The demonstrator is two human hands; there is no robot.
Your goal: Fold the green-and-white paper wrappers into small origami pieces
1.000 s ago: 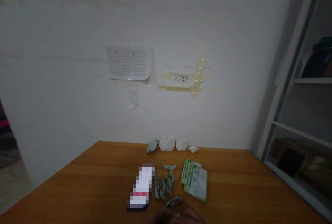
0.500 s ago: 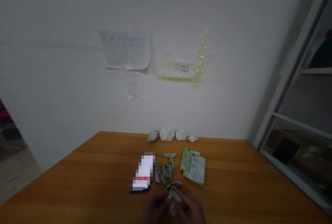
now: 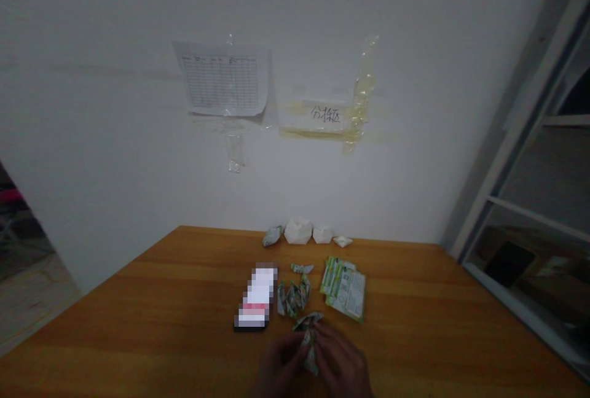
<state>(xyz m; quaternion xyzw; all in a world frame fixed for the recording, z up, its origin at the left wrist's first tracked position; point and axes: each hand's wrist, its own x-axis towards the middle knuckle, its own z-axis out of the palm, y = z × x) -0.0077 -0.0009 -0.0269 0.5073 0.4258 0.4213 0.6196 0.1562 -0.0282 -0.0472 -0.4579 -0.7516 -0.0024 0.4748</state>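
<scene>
Between my left hand (image 3: 281,364) and my right hand (image 3: 338,358) is a folded piece of green-and-white printed paper (image 3: 310,352), pinched by the fingers of both near the table's front edge. Just beyond the fingertips lies another folded green-and-white piece (image 3: 308,320); I cannot tell if it touches the one I hold. Several narrow folded pieces (image 3: 293,297) stand close together farther back, with a small folded strip (image 3: 302,268) behind them. To the right, flat green-and-white printed packets (image 3: 345,290) overlap one another.
A phone with a blurred screen (image 3: 257,296) lies on the wooden table (image 3: 161,312) left of the folded pieces. White folded paper shapes (image 3: 298,232) and a green-and-white one (image 3: 271,236) line the back edge by the wall. A shelf frame (image 3: 479,207) stands at right.
The folded paper in my hands has narrowed and shows less white, as my fingers have drawn closer around it. The whole view has shifted slightly; the items on the table lie as before.
</scene>
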